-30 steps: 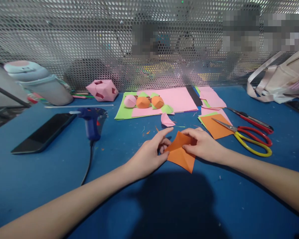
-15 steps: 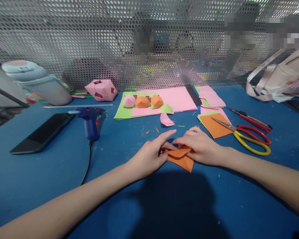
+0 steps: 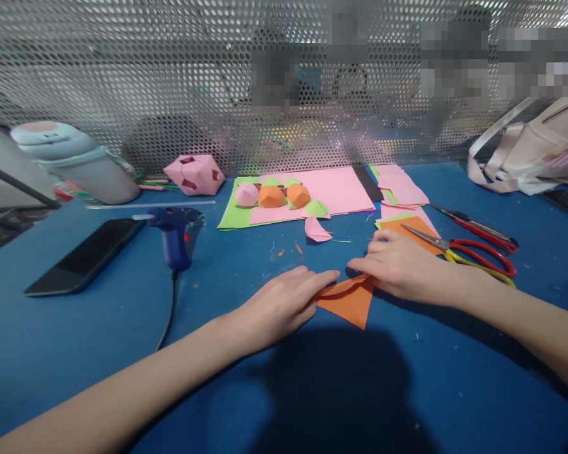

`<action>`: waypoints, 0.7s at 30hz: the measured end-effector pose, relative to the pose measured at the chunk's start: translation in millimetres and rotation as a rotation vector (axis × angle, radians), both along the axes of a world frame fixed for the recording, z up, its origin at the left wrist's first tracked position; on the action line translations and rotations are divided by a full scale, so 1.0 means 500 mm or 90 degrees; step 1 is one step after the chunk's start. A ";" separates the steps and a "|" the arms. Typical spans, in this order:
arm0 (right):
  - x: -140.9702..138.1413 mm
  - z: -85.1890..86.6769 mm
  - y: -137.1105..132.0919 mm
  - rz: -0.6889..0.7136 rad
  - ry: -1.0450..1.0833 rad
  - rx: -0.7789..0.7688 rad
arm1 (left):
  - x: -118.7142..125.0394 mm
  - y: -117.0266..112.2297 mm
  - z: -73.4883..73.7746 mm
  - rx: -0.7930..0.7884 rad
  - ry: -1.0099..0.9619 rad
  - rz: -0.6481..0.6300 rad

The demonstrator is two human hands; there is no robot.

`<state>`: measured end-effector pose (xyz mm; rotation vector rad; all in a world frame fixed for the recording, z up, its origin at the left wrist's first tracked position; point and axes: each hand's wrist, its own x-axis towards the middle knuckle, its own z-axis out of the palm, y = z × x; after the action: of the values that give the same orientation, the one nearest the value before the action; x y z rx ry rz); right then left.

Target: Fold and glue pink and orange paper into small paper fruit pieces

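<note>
A folded piece of orange paper [image 3: 348, 307] lies on the blue table in front of me, its point toward me and a raised fold along its far edge. My left hand [image 3: 286, 304] presses the paper's left corner, fingers together and bent over it. At the far right corner, my right hand [image 3: 400, 266] has its fingers closed on the paper, the fingertips partly hidden. Beyond my hands sits a small folded pink paper piece [image 3: 317, 229]. Scissors [image 3: 454, 248] with red and yellow handles rest on an orange sheet [image 3: 397, 228] near my right hand.
A blue glue gun [image 3: 176, 243] and a phone [image 3: 85, 258] lie on the left. Folded orange paper shapes [image 3: 271, 197] sit on stacked pink sheets [image 3: 338, 189]. A pink paper ornament [image 3: 196, 174] stands behind, a utility knife [image 3: 485, 230] at right. A perforated metal panel [image 3: 170, 82] borders the back.
My right hand has shifted right along the paper. My left fingers now lie flatter over its left corner. The far fold is drawn out straighter and narrower.
</note>
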<state>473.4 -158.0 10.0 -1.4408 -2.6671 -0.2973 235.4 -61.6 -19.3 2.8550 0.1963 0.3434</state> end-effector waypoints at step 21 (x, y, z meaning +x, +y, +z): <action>-0.074 -0.059 -0.002 -0.313 0.906 -0.248 | 0.040 -0.043 0.013 -0.898 -0.308 0.249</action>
<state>436.2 -159.1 -19.5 -1.4614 -1.2262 0.9155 255.3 -82.9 -12.6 1.2947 0.5961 0.6195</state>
